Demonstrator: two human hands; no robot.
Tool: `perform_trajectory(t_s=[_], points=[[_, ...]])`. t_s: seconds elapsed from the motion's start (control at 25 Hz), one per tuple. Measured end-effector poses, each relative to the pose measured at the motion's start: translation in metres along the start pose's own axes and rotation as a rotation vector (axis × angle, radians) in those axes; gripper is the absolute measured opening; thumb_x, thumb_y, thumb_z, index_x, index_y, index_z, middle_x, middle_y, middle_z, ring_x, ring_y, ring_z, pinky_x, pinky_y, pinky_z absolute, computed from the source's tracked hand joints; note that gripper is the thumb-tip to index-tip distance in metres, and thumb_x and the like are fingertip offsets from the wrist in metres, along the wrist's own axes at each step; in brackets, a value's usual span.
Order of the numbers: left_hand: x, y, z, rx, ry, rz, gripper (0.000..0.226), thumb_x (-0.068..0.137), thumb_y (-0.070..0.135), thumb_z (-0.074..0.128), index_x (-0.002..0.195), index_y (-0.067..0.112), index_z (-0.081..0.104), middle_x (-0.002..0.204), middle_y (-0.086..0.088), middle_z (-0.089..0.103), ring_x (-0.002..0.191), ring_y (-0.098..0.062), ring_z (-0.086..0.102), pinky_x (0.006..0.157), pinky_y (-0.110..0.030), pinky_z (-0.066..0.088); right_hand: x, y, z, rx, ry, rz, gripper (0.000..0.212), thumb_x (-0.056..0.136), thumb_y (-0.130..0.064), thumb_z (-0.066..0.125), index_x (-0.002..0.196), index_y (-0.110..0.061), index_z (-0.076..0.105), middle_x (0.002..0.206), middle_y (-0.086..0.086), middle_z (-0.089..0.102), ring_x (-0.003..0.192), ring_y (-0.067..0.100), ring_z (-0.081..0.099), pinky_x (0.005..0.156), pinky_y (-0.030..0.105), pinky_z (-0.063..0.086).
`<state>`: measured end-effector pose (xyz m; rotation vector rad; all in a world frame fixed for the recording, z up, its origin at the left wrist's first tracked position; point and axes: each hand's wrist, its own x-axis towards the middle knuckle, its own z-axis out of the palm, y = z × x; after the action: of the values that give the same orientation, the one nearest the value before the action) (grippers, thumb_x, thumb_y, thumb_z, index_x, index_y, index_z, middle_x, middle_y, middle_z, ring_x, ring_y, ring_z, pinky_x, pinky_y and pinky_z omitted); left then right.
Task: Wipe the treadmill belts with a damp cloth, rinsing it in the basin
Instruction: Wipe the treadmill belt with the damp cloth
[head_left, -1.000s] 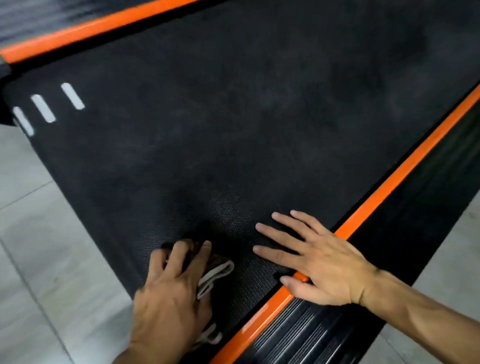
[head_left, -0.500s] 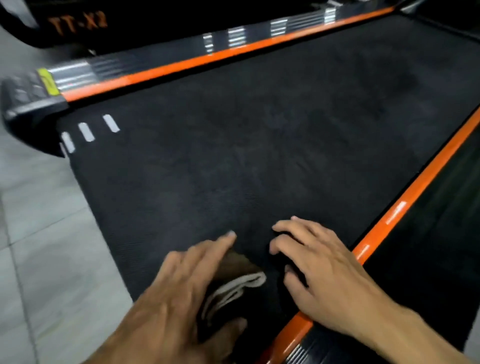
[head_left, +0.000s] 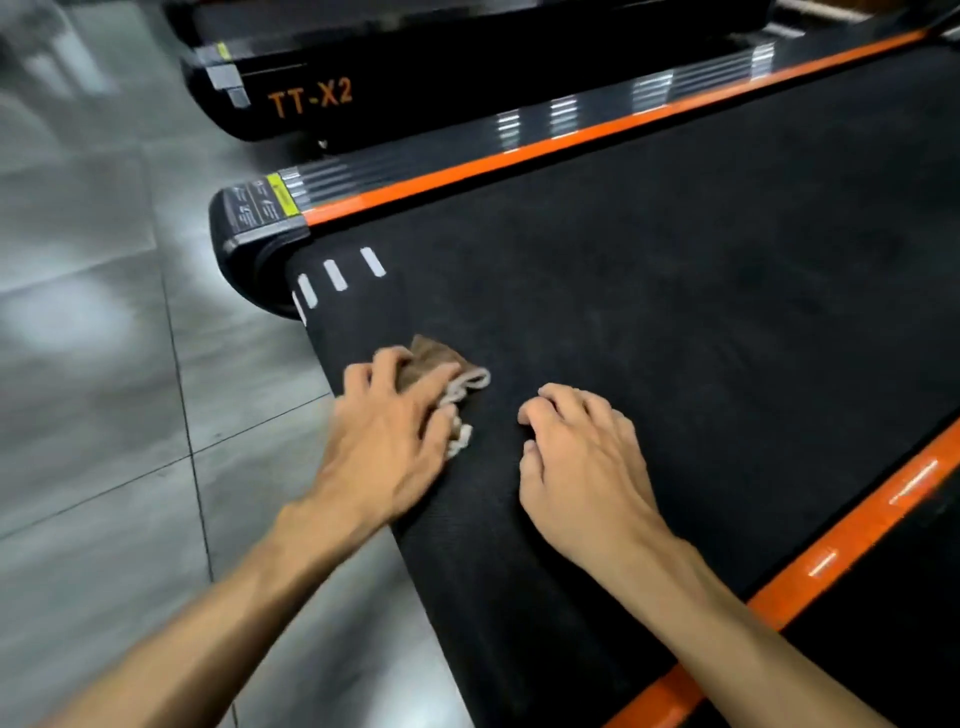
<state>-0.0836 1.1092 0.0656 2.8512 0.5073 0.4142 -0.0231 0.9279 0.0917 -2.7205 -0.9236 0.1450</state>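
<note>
A wide black treadmill belt (head_left: 675, 291) fills the right of the head view, edged by orange strips (head_left: 519, 161). My left hand (head_left: 389, 431) presses a folded brown cloth with a white hem (head_left: 441, 364) flat on the belt near its rear end, close to three white dashes (head_left: 337, 275). The cloth shows only past my fingertips. My right hand (head_left: 576, 467) rests on the belt just to the right, fingers curled under, holding nothing. No basin is in view.
Grey floor tiles (head_left: 93, 364) lie to the left, past the belt's rear edge. A second black treadmill marked TT-X2 (head_left: 311, 98) stands behind. The near orange side rail (head_left: 852, 545) runs along the lower right.
My left hand has pushed the cloth forward across the belt toward the white dashes. My right hand left the orange rail, came onto the belt and curled its fingers. The view lifted.
</note>
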Motion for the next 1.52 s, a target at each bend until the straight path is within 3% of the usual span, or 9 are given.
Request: perform_trajectory(t_s=[0.12,0.24,0.44,0.56,0.68,0.84,1.08,1.32,1.52], points=[[-0.034,0.029,-0.005,0.037,0.006,0.222,0.059,0.085,0.068,0.042,0.133,0.035,0.054,0.12,-0.004,0.047,0.095,-0.027,0.044,0.08,-0.041,0.048,0.011,-0.008,-0.001,-0.046,0.059,0.033,0.031,0.089,-0.024,0.041,0.109,-0.02,0.065,0.119,-0.004,0.061,0.112,0.022,0.054,0.104,0.039,0.034],[-0.047,0.025,0.001,0.071,0.027,0.379,0.051,0.092,0.061,0.042,0.133,0.033,0.053,0.118,-0.002,0.052,0.092,-0.027,0.049,0.069,-0.041,0.047,0.025,-0.012,-0.001,-0.085,0.193,0.075,0.031,0.081,-0.022,0.043,0.095,-0.02,0.069,0.093,-0.001,0.069,0.092,0.026,0.062,0.095,0.046,0.04],[0.073,-0.023,0.02,0.262,0.138,0.084,0.047,0.096,0.051,0.039,0.137,0.032,0.05,0.119,-0.009,0.053,0.097,-0.036,0.048,0.074,-0.043,0.043,0.032,-0.012,0.012,-0.128,0.197,-0.002,0.045,0.086,-0.031,0.041,0.121,-0.018,0.066,0.13,0.007,0.062,0.122,0.033,0.056,0.097,0.052,0.047],[0.117,-0.032,0.021,0.231,0.056,-0.072,0.046,0.097,0.049,0.041,0.138,0.028,0.047,0.125,-0.011,0.048,0.104,-0.037,0.046,0.083,-0.045,0.041,0.031,-0.009,0.013,-0.096,-0.017,-0.021,0.069,0.089,-0.054,0.014,0.149,-0.027,0.036,0.158,0.005,0.031,0.146,0.031,0.026,0.115,0.05,0.028],[0.083,-0.017,0.02,0.254,0.128,0.097,0.048,0.097,0.049,0.037,0.136,0.026,0.049,0.12,-0.01,0.049,0.095,-0.033,0.045,0.074,-0.042,0.042,0.029,-0.006,0.019,-0.089,-0.109,-0.017,0.079,0.084,-0.06,-0.001,0.154,-0.031,0.02,0.164,0.001,0.013,0.151,0.027,0.009,0.121,0.048,0.011],[0.064,-0.032,0.011,0.275,0.086,0.426,0.048,0.098,0.051,0.031,0.138,0.031,0.049,0.118,-0.002,0.053,0.094,-0.028,0.048,0.07,-0.039,0.04,0.027,-0.006,0.027,-0.142,0.029,-0.006,0.061,0.091,-0.052,0.029,0.136,-0.023,0.057,0.144,0.008,0.052,0.133,0.034,0.048,0.106,0.054,0.041],[0.194,-0.096,0.014,0.346,0.058,-0.212,0.042,0.1,0.046,0.036,0.135,0.026,0.048,0.127,-0.019,0.044,0.114,-0.04,0.041,0.091,-0.05,0.04,0.029,-0.005,0.034,-0.158,0.156,-0.012,0.058,0.089,-0.05,0.034,0.129,-0.02,0.064,0.137,0.01,0.059,0.127,0.035,0.054,0.1,0.056,0.046],[0.214,-0.05,0.039,0.366,0.088,0.215,0.042,0.1,0.044,0.037,0.137,0.027,0.046,0.13,-0.013,0.046,0.109,-0.037,0.045,0.086,-0.046,0.04,0.032,-0.005,0.043,-0.138,0.208,-0.009,0.058,0.088,-0.05,0.034,0.128,-0.021,0.064,0.138,0.01,0.057,0.128,0.036,0.052,0.103,0.052,0.028],[0.236,-0.085,0.026,0.392,0.01,-0.126,0.038,0.101,0.037,0.039,0.133,0.02,0.048,0.127,-0.019,0.046,0.113,-0.042,0.043,0.091,-0.05,0.039,0.032,-0.006,0.04,-0.132,0.202,0.005,0.055,0.09,-0.049,0.034,0.128,-0.022,0.064,0.138,0.009,0.058,0.129,0.035,0.053,0.102,0.056,0.044]])
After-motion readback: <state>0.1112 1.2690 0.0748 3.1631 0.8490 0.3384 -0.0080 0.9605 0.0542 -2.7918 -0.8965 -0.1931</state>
